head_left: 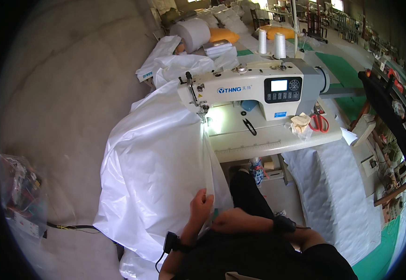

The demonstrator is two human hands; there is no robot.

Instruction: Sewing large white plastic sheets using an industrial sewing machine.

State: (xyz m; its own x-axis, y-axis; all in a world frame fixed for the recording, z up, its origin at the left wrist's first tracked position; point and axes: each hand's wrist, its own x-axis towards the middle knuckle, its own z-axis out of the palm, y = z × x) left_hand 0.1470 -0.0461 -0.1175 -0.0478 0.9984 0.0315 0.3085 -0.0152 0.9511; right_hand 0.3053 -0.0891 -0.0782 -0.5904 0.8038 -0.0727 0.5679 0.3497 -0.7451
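A large sheet of glossy white plastic (147, 149) hangs off the left side of the sewing machine (259, 88) and drapes toward my lap. Its folded right edge runs up to the lit needle area (206, 114). My left hand (201, 206) is closed on that edge, thumb on top, well below the needle. Just to its right, my right hand (231, 220) is curled closed near the sheet's edge; its fingertips are hidden, so what it holds, if anything, does not show. Black thread snips (249, 127) lie on the machine bed, near a small black round part (243, 113).
Red-handled scissors (319, 123) and a crumpled beige scrap (300, 122) rest at the bed's right end. Two white thread cones (279, 45) stand behind the machine. White quilted-looking material (329, 182) hangs at the right. A clear bag (21, 186) sits at far left.
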